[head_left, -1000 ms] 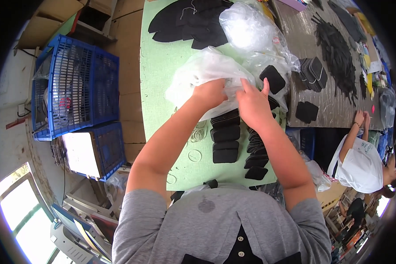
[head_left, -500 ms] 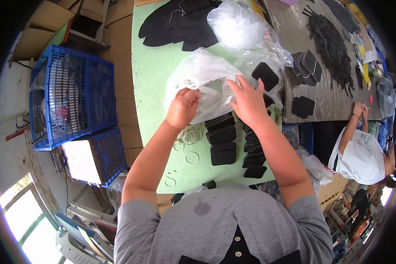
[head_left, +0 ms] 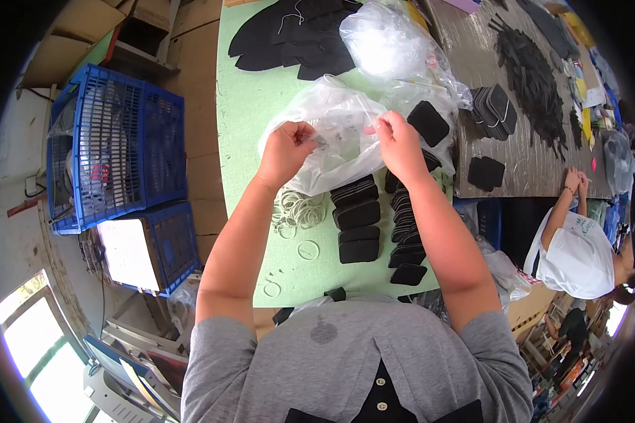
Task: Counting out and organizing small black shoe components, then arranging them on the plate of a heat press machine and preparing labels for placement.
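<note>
Both hands, left hand (head_left: 287, 148) and right hand (head_left: 396, 139), pinch the clear plastic bag (head_left: 335, 137) above the green table (head_left: 250, 106), while black pads (head_left: 356, 218) (stacked, apparently unbagged) wait below.

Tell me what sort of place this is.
Probably a small workshop for sorting or packing: black pads stacked in rows on a green table, blue crates beside it, and a co-worker at the next bench.

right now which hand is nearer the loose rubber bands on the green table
Left. The left hand grips the clear bag just above the rubber bands; the right hand holds the bag's other side, farther off, over the black pads.
</note>
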Demonstrator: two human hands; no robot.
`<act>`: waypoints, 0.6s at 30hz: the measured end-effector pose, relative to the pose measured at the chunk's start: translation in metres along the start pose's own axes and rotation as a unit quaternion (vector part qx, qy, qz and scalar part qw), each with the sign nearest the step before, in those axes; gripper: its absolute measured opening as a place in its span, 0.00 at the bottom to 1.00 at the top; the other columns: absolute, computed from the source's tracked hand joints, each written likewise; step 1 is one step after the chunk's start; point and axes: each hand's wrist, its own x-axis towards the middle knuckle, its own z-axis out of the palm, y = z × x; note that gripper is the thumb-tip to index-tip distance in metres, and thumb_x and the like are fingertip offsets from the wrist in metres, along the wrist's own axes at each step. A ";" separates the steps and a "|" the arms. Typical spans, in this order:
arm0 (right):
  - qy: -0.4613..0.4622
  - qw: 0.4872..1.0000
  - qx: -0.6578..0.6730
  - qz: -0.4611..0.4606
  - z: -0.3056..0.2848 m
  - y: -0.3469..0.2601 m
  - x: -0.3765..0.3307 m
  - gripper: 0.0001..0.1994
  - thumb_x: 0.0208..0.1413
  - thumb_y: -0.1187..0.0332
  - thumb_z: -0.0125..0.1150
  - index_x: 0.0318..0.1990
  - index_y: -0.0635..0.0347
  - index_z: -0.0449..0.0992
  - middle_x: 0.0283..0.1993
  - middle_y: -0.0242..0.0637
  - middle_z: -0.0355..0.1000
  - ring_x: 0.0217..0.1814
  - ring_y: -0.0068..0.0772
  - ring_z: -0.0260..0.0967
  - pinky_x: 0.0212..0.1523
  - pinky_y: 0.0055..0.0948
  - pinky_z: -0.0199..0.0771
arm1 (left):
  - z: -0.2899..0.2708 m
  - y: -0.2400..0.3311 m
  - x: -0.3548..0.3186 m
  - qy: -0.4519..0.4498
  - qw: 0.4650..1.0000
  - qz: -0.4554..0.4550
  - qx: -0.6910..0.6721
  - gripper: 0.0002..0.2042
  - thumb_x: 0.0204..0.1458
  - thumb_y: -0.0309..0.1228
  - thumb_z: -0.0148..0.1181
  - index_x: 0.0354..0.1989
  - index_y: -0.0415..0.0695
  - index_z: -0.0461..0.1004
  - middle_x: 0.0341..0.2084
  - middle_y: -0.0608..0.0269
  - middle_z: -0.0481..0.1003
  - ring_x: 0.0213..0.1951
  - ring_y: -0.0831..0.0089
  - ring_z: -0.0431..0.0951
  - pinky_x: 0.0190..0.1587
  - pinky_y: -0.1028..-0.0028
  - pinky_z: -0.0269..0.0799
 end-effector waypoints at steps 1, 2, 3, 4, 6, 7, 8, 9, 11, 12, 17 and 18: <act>-0.004 1.000 -0.015 -0.002 0.000 0.001 0.002 0.09 0.62 0.66 0.54 0.34 0.64 0.71 0.31 0.39 0.78 0.33 0.48 0.74 0.35 0.34 0.72 | -0.001 -0.001 0.000 0.001 1.000 0.000 0.000 0.12 0.49 0.21 0.65 0.41 0.35 0.74 0.33 0.64 0.76 0.34 0.79 0.74 0.40 0.78 0.72; -0.004 1.000 -0.014 -0.003 0.000 0.002 0.003 0.09 0.62 0.66 0.54 0.34 0.64 0.71 0.31 0.39 0.78 0.33 0.48 0.74 0.35 0.34 0.72 | -0.002 -0.003 0.000 -0.002 1.000 -0.008 -0.030 0.12 0.49 0.20 0.65 0.42 0.34 0.74 0.34 0.64 0.76 0.34 0.79 0.74 0.40 0.78 0.73; 0.005 0.999 -0.041 0.001 0.001 0.004 0.003 0.09 0.62 0.66 0.54 0.34 0.64 0.71 0.31 0.39 0.78 0.34 0.48 0.74 0.36 0.35 0.72 | -0.003 -0.004 0.000 -0.006 0.998 -0.016 -0.059 0.12 0.49 0.20 0.64 0.42 0.34 0.73 0.34 0.64 0.76 0.34 0.80 0.74 0.41 0.78 0.73; 0.015 0.998 -0.068 0.006 0.000 0.004 0.003 0.09 0.62 0.67 0.54 0.35 0.64 0.71 0.31 0.39 0.79 0.35 0.47 0.75 0.37 0.36 0.72 | -0.003 -0.003 0.001 -0.006 0.998 -0.016 -0.060 0.12 0.49 0.20 0.64 0.42 0.34 0.73 0.34 0.64 0.76 0.34 0.80 0.74 0.41 0.78 0.73; 0.015 0.998 -0.066 0.005 0.000 0.005 0.003 0.09 0.61 0.67 0.54 0.35 0.64 0.70 0.31 0.41 0.78 0.35 0.47 0.75 0.37 0.37 0.72 | -0.003 -0.001 0.001 -0.007 0.998 -0.030 -0.059 0.12 0.50 0.19 0.63 0.43 0.33 0.73 0.35 0.63 0.76 0.36 0.78 0.75 0.42 0.78 0.73; 0.014 0.998 -0.062 0.004 0.000 0.003 0.003 0.08 0.61 0.68 0.54 0.36 0.64 0.70 0.31 0.42 0.78 0.35 0.47 0.75 0.37 0.37 0.72 | -0.003 0.000 0.001 -0.007 0.998 -0.030 -0.060 0.12 0.50 0.19 0.63 0.43 0.33 0.73 0.35 0.63 0.76 0.36 0.78 0.75 0.42 0.78 0.73; 0.014 0.998 -0.063 0.004 0.000 0.002 0.002 0.08 0.61 0.68 0.54 0.36 0.64 0.70 0.31 0.42 0.78 0.35 0.47 0.75 0.37 0.37 0.72 | -0.002 0.000 0.000 -0.007 0.998 -0.022 -0.064 0.13 0.50 0.19 0.63 0.44 0.33 0.73 0.36 0.62 0.76 0.37 0.78 0.75 0.43 0.77 0.73; 0.020 0.998 -0.049 -0.042 0.001 0.000 0.000 0.08 0.61 0.68 0.55 0.36 0.64 0.71 0.31 0.43 0.77 0.34 0.48 0.75 0.37 0.37 0.72 | -0.002 0.001 0.000 -0.007 0.998 -0.015 -0.068 0.13 0.49 0.19 0.63 0.44 0.33 0.73 0.36 0.62 0.76 0.38 0.77 0.75 0.43 0.77 0.73; 0.023 0.995 -0.034 -0.089 0.002 -0.004 -0.002 0.07 0.61 0.68 0.55 0.37 0.64 0.71 0.31 0.45 0.77 0.34 0.48 0.75 0.37 0.37 0.72 | -0.003 -0.001 0.000 -0.008 0.999 -0.005 -0.050 0.14 0.49 0.19 0.63 0.45 0.33 0.73 0.36 0.61 0.76 0.39 0.76 0.75 0.44 0.76 0.73; 0.022 0.996 -0.012 -0.086 0.002 -0.006 -0.002 0.06 0.60 0.69 0.55 0.36 0.64 0.71 0.32 0.45 0.77 0.33 0.48 0.75 0.37 0.36 0.72 | -0.004 -0.001 0.000 -0.010 0.999 0.004 -0.032 0.15 0.48 0.20 0.62 0.46 0.32 0.73 0.36 0.61 0.76 0.40 0.75 0.76 0.45 0.76 0.73; 0.026 0.998 -0.036 -0.054 0.000 -0.005 0.002 0.08 0.65 0.69 0.52 0.37 0.66 0.69 0.30 0.39 0.76 0.28 0.23 0.65 0.33 0.26 0.67 | -0.006 0.002 0.002 -0.037 0.999 0.001 0.010 0.18 0.48 0.23 0.63 0.50 0.34 0.73 0.36 0.60 0.76 0.38 0.75 0.75 0.45 0.74 0.72; 0.028 0.997 -0.042 -0.057 0.000 -0.005 0.003 0.07 0.64 0.70 0.52 0.36 0.66 0.69 0.30 0.39 0.76 0.27 0.24 0.66 0.32 0.26 0.67 | -0.007 0.003 0.001 -0.050 0.998 0.007 0.029 0.19 0.48 0.24 0.63 0.50 0.36 0.73 0.36 0.60 0.77 0.37 0.74 0.74 0.44 0.74 0.72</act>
